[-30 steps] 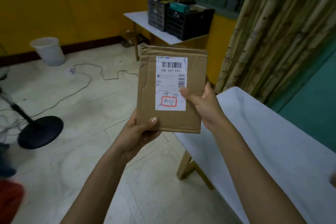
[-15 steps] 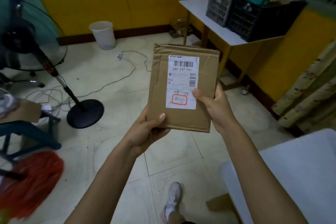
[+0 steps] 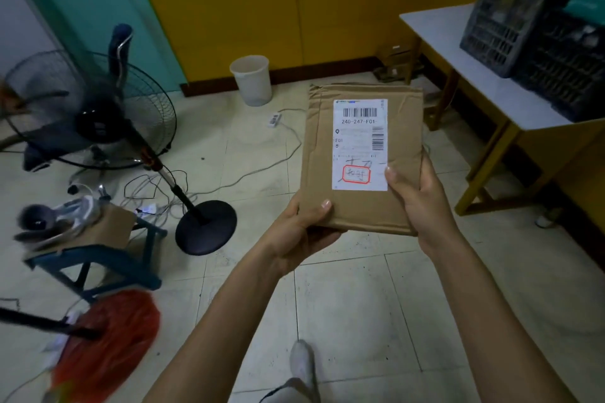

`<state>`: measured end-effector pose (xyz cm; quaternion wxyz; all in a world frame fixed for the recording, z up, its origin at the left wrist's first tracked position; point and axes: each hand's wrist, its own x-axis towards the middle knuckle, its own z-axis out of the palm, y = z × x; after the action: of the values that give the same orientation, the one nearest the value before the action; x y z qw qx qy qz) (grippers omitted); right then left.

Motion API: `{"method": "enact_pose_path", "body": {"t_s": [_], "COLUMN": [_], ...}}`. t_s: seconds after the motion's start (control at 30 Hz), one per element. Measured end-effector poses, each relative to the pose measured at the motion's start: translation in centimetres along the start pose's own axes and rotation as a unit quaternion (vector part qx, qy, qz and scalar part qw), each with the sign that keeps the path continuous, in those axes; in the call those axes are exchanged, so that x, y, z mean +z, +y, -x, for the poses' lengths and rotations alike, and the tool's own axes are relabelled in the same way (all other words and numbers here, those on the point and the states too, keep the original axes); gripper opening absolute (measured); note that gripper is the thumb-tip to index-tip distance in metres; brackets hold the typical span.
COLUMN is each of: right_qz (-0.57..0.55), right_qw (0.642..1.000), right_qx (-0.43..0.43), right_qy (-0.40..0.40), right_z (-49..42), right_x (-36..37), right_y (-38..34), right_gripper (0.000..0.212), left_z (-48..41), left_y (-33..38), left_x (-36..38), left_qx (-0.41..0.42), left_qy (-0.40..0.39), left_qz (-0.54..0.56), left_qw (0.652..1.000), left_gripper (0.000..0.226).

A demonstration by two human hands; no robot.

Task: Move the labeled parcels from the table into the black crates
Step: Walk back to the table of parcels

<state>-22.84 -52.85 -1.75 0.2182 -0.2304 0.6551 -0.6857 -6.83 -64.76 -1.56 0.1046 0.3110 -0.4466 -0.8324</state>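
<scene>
The person is holding one parcel [image 3: 361, 157] up in the air over the tiled floor. It is not sitting on any table now. This looks like the carrying step, between picking up and putting in.

The left hand [image 3: 294, 232] is gripping the parcel's bottom left corner, with its thumb lying on the front. The right hand [image 3: 420, 203] is gripping the right edge low down, and its thumb is touching the side of the white label [image 3: 360, 127]. The label is facing up at the camera.

The black crates [image 3: 537, 42] are sitting side by side on a white table [image 3: 474, 75] off to the right, well apart from the parcel. The nearer crate is sitting by the table's near end. Some things are already poking out of their tops.

Next, I think the person needs to turn right and step to that table. Then the parcel has to go up over a crate's rim and down into a free spot.
</scene>
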Motion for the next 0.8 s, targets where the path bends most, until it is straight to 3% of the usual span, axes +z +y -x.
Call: {"method": "enact_pose_path", "body": {"t_s": [0.37,0.67,0.8], "right_qz": [0.016,0.015,0.022], "right_qw": [0.999,0.990,0.985], "right_qx": [0.009,0.045,0.063], "right_qy": [0.050,0.135,0.162], "right_z": [-21.9,-37.4,-43.6], "right_x": [3.4,4.1,2.1], "right_y": [1.5,2.3,3.6], "right_gripper": [0.047,0.057,0.052], "left_z": [-21.9,-38.8,-46.2], "left_y": [10.3,19.8,21.2], "left_x": [-2.9,-3.4,-1.4], "left_qx": [-0.015,-0.041,-0.051], "left_qy": [-0.057,-0.156,-0.133], "left_qz": [-0.055,-0.236,-0.325], "left_qw": [0.997,0.958,0.935], "left_gripper": [0.068,0.082,0.097]}}
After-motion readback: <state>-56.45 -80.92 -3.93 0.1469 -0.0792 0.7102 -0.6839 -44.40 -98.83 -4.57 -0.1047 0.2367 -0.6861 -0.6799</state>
